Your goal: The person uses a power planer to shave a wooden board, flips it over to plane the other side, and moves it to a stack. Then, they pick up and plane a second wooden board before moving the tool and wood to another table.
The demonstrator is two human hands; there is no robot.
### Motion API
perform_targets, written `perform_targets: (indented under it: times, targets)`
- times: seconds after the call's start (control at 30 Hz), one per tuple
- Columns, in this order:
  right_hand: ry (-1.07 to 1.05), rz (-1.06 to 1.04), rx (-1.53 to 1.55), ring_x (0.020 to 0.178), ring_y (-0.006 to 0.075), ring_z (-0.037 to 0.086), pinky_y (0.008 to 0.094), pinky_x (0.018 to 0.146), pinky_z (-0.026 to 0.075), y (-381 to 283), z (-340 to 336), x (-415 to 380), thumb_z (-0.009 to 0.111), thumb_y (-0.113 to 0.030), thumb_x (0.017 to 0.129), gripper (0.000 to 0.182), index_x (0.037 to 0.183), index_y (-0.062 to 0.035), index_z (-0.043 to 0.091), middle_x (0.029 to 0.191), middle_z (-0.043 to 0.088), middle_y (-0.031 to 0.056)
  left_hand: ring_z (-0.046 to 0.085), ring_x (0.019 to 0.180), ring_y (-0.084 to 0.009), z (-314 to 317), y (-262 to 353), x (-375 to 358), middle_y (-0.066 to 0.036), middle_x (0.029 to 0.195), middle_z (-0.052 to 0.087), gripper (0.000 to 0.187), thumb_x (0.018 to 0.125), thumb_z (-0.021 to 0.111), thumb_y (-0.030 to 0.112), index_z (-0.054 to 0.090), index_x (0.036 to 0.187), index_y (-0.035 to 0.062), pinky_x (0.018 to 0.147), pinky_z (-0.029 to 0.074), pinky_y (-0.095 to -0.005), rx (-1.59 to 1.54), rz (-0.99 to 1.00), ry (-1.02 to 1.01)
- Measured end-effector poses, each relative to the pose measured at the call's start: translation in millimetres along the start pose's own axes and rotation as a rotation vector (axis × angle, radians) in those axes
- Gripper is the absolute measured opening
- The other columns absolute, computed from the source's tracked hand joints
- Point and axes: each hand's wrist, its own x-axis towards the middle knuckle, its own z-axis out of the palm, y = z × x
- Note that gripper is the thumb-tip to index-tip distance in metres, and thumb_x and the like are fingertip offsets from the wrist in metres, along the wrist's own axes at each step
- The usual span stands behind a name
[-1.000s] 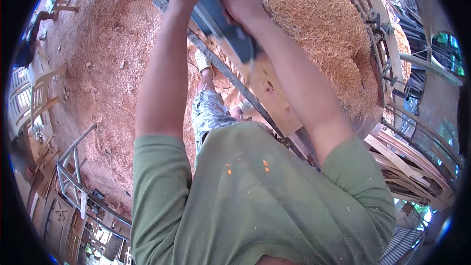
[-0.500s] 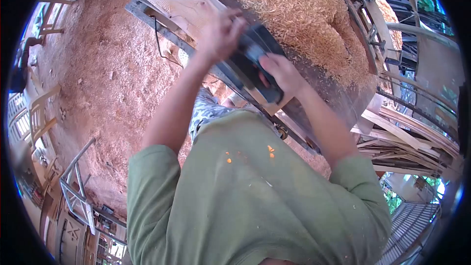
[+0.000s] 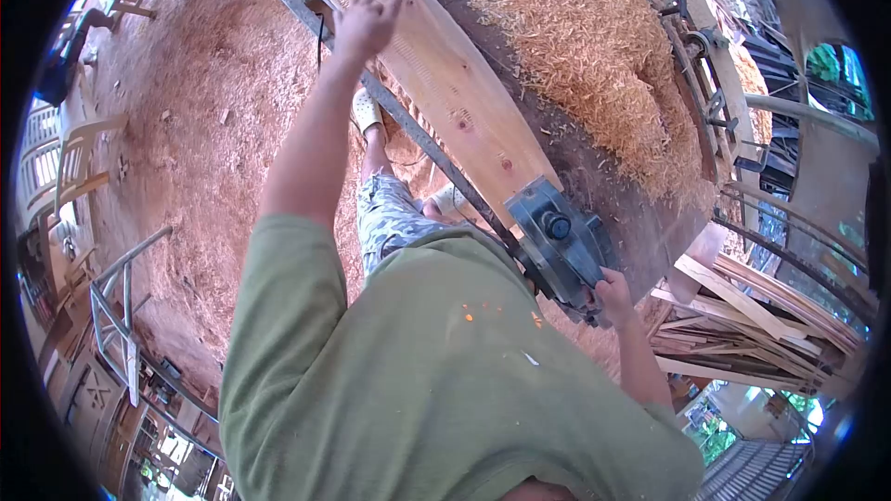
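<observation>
Stretching left hand [image 3: 364, 26] over plank [image 3: 436, 74]; right hand [image 3: 614, 297] apparently gripping planer [image 3: 557, 246].

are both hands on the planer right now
No, only the right hand grips the planer at the near end of the plank; the left hand rests open on the plank farther along.

I read this as woodworking shop — sawdust-covered floor [image 3: 186, 121], heap of shavings [image 3: 575, 46], long plank [image 3: 436, 65] on surface, electric planer [image 3: 557, 246], stacked offcut strips [image 3: 742, 306], wooden chairs [image 3: 65, 167] at edge.
</observation>
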Motion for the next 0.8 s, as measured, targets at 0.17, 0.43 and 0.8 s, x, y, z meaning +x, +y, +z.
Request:
perform_targets:
  times: [0.17,0.43,0.8]
  targets:
    - [0.058,-0.052,0.024,0.055,0.0097,0.052,0.0259,0.051,0.040,-45.2,33.1,40.2,0.067,-0.048,0.085,0.047,0.076,-0.0023,0.060,0.065,0.057,0.0021,0.034,0.142,-0.0397,10.6,-27.5,25.0,-0.025,0.155,0.031,0.079,0.099,0.026,0.061,0.032,0.150,0.0009,0.118,0.024,-0.0456,-0.117,-0.083,-0.148]
    - [0.013,-0.193,-0.140,0.052,0.0092,0.052,0.0261,0.050,0.040,-164.2,117.1,151.1,0.059,-0.031,0.093,0.038,0.069,-0.0023,0.059,0.060,0.057,0.0022,0.030,0.144,-0.0391,-2.4,-37.5,26.0,-0.029,0.155,0.028,0.081,0.098,0.031,0.063,0.028,0.153,0.0041,0.118,0.026,-0.0388,-0.239,-0.067,-0.200]
    - [-0.027,-0.279,-0.115,0.050,0.0082,0.050,0.0227,0.046,0.040,-285.0,212.6,257.8,0.057,-0.052,0.096,0.053,0.084,-0.0009,0.063,0.062,0.055,0.0014,0.061,0.076,-0.0308,62.2,-60.2,-100.9,-0.019,0.078,0.064,0.029,0.098,0.054,0.024,0.063,0.089,-0.0021,0.072,0.047,-0.0411,-0.696,-0.337,0.602]
